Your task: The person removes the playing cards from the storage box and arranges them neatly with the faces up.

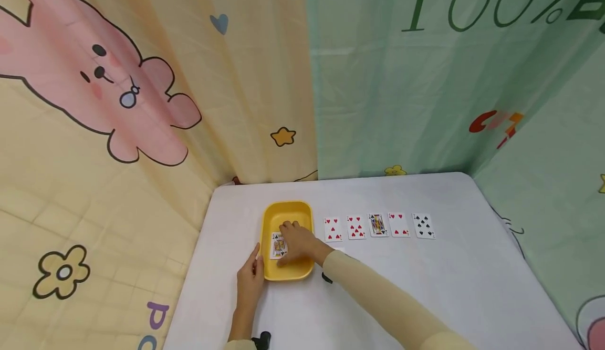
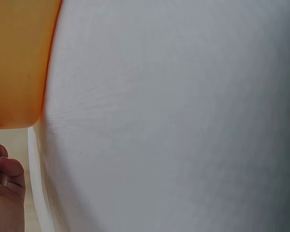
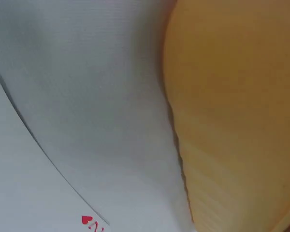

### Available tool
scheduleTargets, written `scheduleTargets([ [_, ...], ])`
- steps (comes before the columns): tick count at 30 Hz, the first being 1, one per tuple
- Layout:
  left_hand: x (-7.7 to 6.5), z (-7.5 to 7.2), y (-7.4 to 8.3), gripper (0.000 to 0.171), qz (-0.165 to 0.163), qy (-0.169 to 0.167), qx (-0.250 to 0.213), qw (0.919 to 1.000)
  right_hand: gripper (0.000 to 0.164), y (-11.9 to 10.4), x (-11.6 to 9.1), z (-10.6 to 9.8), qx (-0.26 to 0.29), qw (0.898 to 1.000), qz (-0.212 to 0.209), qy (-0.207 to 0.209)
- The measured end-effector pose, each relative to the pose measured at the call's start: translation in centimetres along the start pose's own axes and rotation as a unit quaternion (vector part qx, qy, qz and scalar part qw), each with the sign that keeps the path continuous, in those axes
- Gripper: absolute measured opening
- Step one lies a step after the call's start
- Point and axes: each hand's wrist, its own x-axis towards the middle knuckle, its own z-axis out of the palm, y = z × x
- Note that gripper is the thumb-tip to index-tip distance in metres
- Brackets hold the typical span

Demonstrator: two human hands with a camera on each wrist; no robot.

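A yellow tray (image 1: 288,275) stands on the white table with a face card (image 1: 278,246) inside it, face up. My right hand (image 1: 299,242) reaches into the tray over that card, thumb at its near end and fingertips at its far end, gripping it between them. The palm hides the card's right part. At the tray's left side, my left hand (image 1: 250,276) touches the wall with extended fingers. In the left wrist view, part of the left hand (image 2: 7,183) shows below the orange-looking tray side (image 2: 19,67).
Right of the tray, a row of face-up playing cards (image 1: 332,229) includes hearts, a face card (image 1: 378,225) and a spade card (image 1: 423,226). Another card (image 3: 29,169) with a red heart corner lies near the right wrist. Printed curtains (image 1: 264,76) hang behind the table.
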Motion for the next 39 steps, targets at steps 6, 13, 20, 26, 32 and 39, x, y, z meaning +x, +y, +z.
scheduleTargets([
  [6,0.0,0.0,0.1,0.041,-0.012,-0.009,-0.003,0.9999,0.107,-0.2,0.4,0.5,-0.06,0.998,0.014,0.006],
  [13,0.0,0.0,0.1,0.042,-0.018,-0.011,-0.003,0.9998,0.096,-0.3,0.4,0.2,-0.053,0.998,0.016,0.009],
  [20,-0.1,0.0,0.2,0.042,-0.02,-0.011,-0.002,0.9997,0.093,-0.3,0.2,0.0,-0.039,0.999,0.017,0.013],
  [26,-0.1,-0.1,0.3,0.042,-0.018,-0.005,0.001,0.9998,0.093,-0.2,0.3,0.1,-0.042,0.999,0.011,0.015],
  [32,0.0,0.0,0.1,0.041,-0.004,0.003,0.001,1.0,0.092,-0.2,0.1,0.0,-0.041,0.999,0.014,0.014],
  [39,-0.1,0.1,0.0,0.041,0.003,0.009,0.002,1.0,0.092,0.0,-0.1,-0.7,-0.027,0.999,0.011,0.016],
])
